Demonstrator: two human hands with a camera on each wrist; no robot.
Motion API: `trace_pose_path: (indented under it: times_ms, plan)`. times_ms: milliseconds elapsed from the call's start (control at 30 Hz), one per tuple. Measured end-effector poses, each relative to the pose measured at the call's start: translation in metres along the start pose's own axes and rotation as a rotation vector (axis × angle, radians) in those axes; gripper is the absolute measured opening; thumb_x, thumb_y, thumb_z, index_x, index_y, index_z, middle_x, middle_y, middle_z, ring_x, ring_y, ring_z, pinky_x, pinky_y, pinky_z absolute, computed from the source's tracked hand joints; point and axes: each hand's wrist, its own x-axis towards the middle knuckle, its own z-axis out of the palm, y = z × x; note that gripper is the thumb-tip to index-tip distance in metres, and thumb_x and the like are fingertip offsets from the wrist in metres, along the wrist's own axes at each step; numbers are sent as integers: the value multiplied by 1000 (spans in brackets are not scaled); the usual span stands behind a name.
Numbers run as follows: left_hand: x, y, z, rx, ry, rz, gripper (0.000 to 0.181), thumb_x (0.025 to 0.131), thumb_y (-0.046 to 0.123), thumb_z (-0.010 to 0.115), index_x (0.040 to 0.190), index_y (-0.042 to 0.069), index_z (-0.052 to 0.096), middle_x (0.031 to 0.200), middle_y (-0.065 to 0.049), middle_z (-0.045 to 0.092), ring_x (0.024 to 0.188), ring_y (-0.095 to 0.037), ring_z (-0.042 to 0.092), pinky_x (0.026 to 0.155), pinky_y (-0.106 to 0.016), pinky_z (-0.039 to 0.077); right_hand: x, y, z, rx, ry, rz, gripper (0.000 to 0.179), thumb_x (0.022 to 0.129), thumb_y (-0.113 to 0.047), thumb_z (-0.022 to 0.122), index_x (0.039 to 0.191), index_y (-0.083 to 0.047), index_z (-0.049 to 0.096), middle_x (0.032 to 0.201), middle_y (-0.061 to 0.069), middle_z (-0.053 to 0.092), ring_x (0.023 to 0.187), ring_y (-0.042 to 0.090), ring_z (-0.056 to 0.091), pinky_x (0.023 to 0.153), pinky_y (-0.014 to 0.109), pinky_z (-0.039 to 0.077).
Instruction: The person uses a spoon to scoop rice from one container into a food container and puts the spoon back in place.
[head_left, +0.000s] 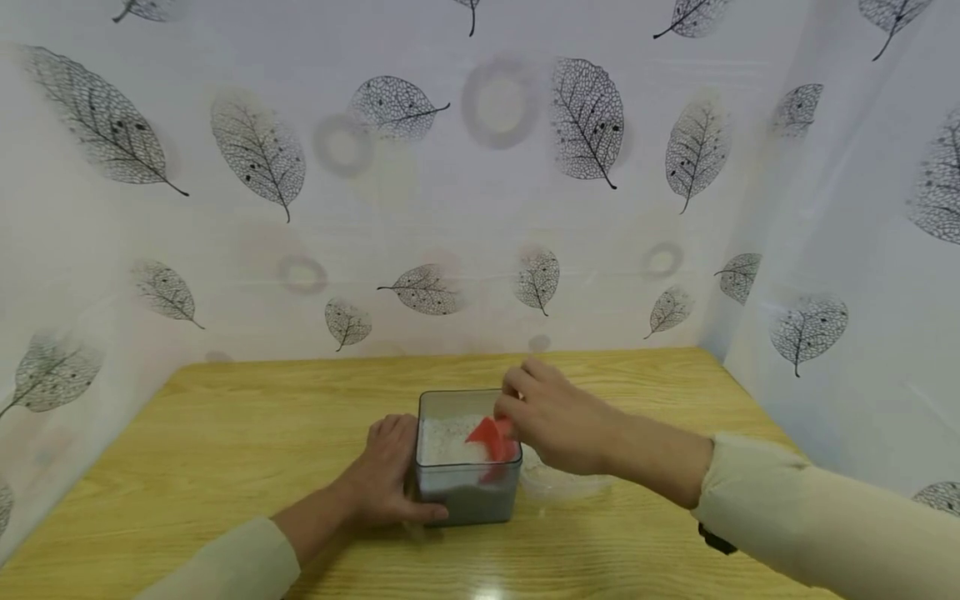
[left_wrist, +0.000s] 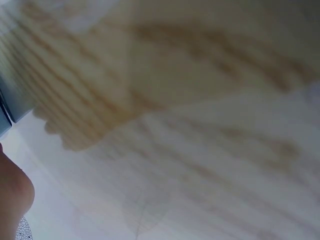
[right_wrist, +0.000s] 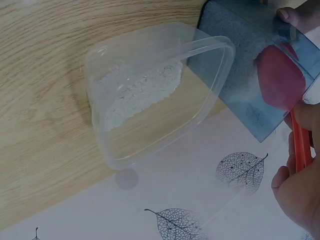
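A grey see-through square container (head_left: 472,504) stands upright on the table, holding white powder (head_left: 444,440). My left hand (head_left: 386,475) holds it at the left side, thumb across the front wall and fingers along the side. My right hand (head_left: 558,421) grips a red scoop (head_left: 492,437) by its handle from above. The scoop's bowl is down inside the container near the right wall; in the right wrist view its red bowl (right_wrist: 280,77) shows through the tinted wall. Just right of the container is a clear plastic tub (right_wrist: 117,162) with some white powder (right_wrist: 142,95) in it.
The wood-grain table (head_left: 277,442) reaches back to a white curtain (head_left: 480,217) printed with leaves, which also hangs at both sides. A dark band (head_left: 716,540) shows under the right sleeve. The left wrist view is mostly blurred table and curtain.
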Motion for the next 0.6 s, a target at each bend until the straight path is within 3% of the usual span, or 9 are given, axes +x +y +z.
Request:
trace_pose_path:
  times_ms: [233,600]
  plan:
    - [0,0,1,5,1,9,107,65,83,68,141,13,40,128,-1,51,123,-22,40,108,-54,27,-10,3,6,130,33,62,9,96,-25,65,101,-17,65,101,-3,52,94,16,38,86,32,34]
    - [0,2,0,-3,-20,-15,107,65,79,71,143,12,40,129,-1,51,124,-23,39,109,-56,26,-23,1,19,351,118,208,15,95,-17,66,110,-16,66,103,-5,50,99,13,36,83,30,40]
